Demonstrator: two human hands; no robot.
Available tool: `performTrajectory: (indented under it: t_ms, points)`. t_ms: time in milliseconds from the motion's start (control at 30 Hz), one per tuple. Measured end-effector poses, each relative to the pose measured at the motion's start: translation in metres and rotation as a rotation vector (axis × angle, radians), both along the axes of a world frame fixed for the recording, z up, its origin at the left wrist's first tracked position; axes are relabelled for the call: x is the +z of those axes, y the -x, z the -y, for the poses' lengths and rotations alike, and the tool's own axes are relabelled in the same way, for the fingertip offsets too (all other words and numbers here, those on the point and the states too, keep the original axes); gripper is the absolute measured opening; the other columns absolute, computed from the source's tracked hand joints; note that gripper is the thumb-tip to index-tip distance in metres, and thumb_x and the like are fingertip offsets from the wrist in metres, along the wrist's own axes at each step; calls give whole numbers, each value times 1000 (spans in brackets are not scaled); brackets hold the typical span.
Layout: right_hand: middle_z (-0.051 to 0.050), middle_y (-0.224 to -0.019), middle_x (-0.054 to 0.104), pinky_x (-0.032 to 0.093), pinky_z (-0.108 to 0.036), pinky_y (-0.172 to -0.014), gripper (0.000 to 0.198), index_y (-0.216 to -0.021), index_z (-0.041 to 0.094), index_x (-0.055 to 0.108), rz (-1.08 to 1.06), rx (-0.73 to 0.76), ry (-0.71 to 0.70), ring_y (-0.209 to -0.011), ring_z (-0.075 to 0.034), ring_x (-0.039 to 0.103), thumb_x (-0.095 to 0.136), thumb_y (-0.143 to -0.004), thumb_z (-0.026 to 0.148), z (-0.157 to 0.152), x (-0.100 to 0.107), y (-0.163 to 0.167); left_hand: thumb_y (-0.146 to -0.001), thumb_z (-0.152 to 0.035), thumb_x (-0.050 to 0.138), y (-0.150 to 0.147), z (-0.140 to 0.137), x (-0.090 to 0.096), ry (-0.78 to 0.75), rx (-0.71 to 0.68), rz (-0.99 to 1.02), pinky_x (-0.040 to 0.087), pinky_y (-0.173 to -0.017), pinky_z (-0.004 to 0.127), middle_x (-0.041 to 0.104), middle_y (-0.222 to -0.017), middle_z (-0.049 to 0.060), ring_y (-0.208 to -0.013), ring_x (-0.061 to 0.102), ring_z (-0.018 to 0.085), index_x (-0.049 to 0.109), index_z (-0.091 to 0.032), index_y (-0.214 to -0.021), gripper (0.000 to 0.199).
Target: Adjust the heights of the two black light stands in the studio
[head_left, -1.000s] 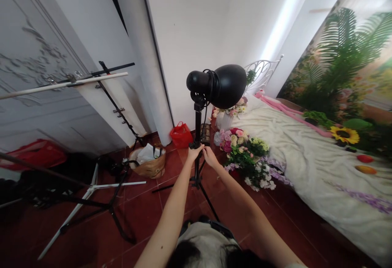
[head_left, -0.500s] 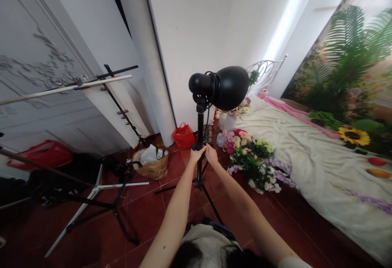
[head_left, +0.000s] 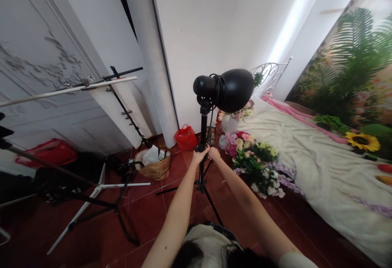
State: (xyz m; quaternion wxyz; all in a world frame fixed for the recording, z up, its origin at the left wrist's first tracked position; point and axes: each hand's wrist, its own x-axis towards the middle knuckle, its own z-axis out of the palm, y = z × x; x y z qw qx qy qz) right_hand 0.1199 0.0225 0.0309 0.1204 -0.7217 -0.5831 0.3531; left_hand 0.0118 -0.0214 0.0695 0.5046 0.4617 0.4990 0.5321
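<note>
Directly ahead stands a black studio light [head_left: 235, 90], its cable looped behind the reflector, on top of a black light stand [head_left: 203, 131]. Both arms stretch forward to a collar partway up the stand's pole. My left hand [head_left: 200, 155] is closed on the collar from the left, thumb across the front. From the right, my right hand [head_left: 214, 153] is closed at the same height, close beside the left; what its fingertips press on, perhaps a knob, is hidden. Below the hands, the stand's legs spread on the red tiled floor [head_left: 147, 211].
To the right is a bed [head_left: 309, 149] with a cream cover, artificial flowers [head_left: 245, 145] beside it. A red bag [head_left: 186, 138] and a woven basket [head_left: 156, 170] sit beyond the stand. More stands [head_left: 101, 186] and a white crossbar [head_left: 76, 89] occupy the left.
The view has turned slightly left, so the surroundings sit a little further right in the picture. Both hands stay on the stand's collar; the right hand's fingers have shifted slightly.
</note>
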Motion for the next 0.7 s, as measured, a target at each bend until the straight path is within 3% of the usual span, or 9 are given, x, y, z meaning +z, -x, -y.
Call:
performTrajectory:
  t_ms: [167,300,433,700]
  points:
    - [-13,-76,69,47,-27,-70,72,-79,16,66,57,-49,-232,-73,-19,66,15,-86,65,44,-10,-13,-57,-36,75,2,-2,-6,-42,46,-22,53,-78,35,70,-84,9,-76,66,20,65,-15,-71,26]
    - [-9,-70,68,46,-26,-67,71,-74,18,65,-37,-92,-196,-68,-17,65,16,-84,69,71,-20,-21,-56,-31,77,1,-3,-5,-26,82,-25,51,-83,35,70,-88,10,-81,66,20,66,-15,-74,26]
    - [-6,-60,65,45,-23,-60,66,-72,17,62,-206,-115,-126,-56,-14,61,20,-86,66,67,-16,-18,-52,-27,79,-1,-2,-1,43,98,5,50,-84,35,71,-88,11,-83,66,21,65,-15,-71,26]
    - [-3,-56,60,44,-21,-51,62,-73,16,60,-328,-141,-155,-50,-12,56,22,-86,64,51,-11,-10,-53,-29,79,0,-1,-4,28,102,-28,50,-85,36,70,-90,12,-83,66,21,66,-14,-75,29]
